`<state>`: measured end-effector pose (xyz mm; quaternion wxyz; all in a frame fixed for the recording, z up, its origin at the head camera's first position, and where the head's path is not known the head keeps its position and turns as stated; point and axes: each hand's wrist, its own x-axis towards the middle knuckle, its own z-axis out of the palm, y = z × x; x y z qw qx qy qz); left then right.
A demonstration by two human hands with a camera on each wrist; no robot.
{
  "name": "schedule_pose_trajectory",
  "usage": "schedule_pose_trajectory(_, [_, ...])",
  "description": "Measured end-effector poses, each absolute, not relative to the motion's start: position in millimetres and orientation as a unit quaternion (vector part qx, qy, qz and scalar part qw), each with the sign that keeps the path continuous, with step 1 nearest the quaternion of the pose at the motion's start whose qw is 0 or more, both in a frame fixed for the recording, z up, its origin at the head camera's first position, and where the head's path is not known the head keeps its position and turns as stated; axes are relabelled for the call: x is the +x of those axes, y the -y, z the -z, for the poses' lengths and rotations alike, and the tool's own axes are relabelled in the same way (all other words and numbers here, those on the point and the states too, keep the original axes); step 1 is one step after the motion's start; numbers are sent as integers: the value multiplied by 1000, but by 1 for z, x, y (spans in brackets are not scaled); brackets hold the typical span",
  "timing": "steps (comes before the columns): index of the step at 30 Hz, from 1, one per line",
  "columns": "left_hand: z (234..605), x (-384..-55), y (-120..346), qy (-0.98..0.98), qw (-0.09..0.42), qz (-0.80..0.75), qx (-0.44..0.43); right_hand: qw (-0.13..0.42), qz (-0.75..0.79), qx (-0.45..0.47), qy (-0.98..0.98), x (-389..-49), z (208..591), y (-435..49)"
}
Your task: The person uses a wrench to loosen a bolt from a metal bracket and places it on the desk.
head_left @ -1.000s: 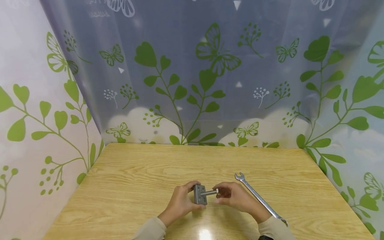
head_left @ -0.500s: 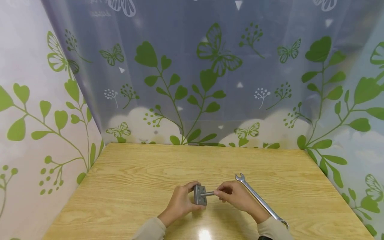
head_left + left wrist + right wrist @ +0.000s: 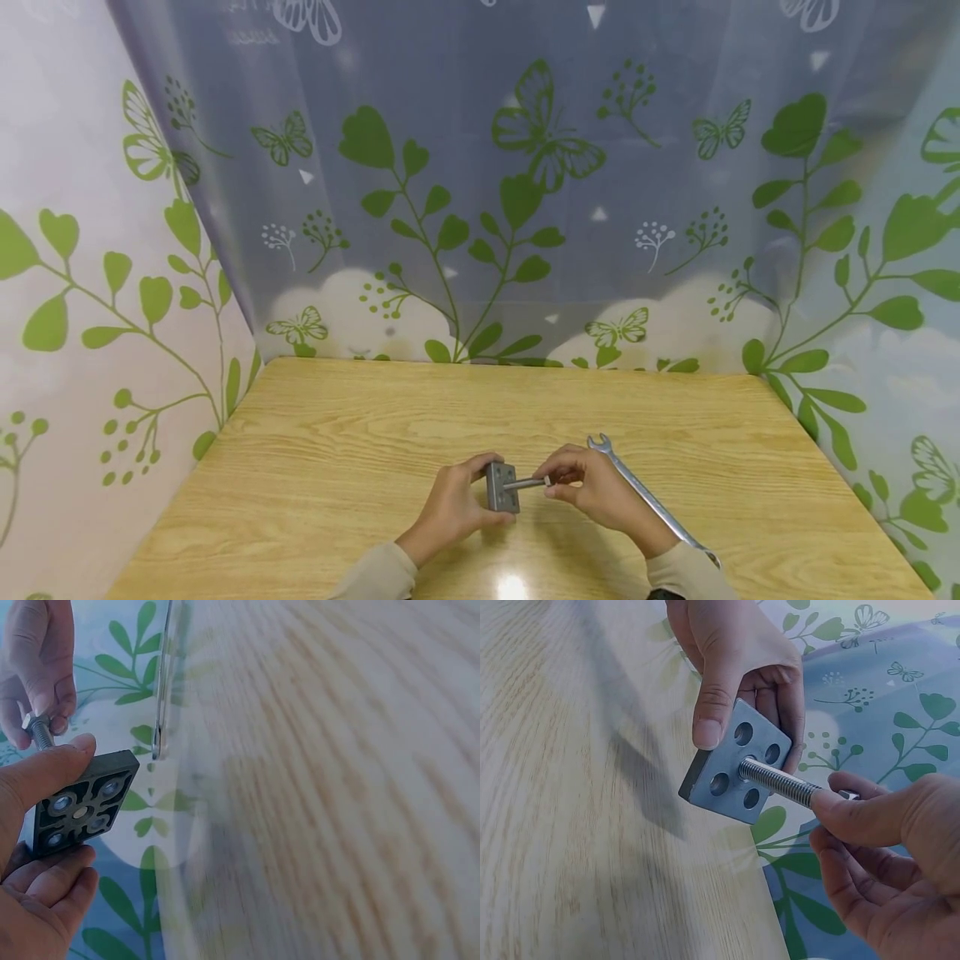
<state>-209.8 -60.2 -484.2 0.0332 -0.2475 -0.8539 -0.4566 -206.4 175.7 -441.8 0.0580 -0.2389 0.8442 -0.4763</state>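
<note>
My left hand (image 3: pixel 457 504) grips a square metal plate (image 3: pixel 502 488) by its edges, thumb on one side and fingers on the opposite one. In the right wrist view the plate (image 3: pixel 720 784) shows round holes near its corners, and a threaded bolt (image 3: pixel 780 781) stands out from its middle. My right hand (image 3: pixel 592 492) pinches the bolt's free end between thumb and forefinger. The hex head (image 3: pixel 847 794) is partly hidden behind the thumb there. In the left wrist view the plate's ribbed underside (image 3: pixel 79 812) faces the camera.
A combination wrench (image 3: pixel 652 500) lies slantwise on the wooden table (image 3: pixel 360 425), just right of my right hand; the forearm overlaps its lower part. Curtains printed with leaves and butterflies (image 3: pixel 547 142) enclose the table at the back and both sides.
My right thumb and fingers have shifted around the bolt's end, covering its head half a second ago and showing it again now. The left hand and plate stay nearly still.
</note>
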Motion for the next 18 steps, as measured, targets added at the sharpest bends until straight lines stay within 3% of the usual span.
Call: schedule_pose_trajectory(18, [484, -208, 60, 854, 24, 459, -243, 116, 479, -183, -850, -205, 445, -172])
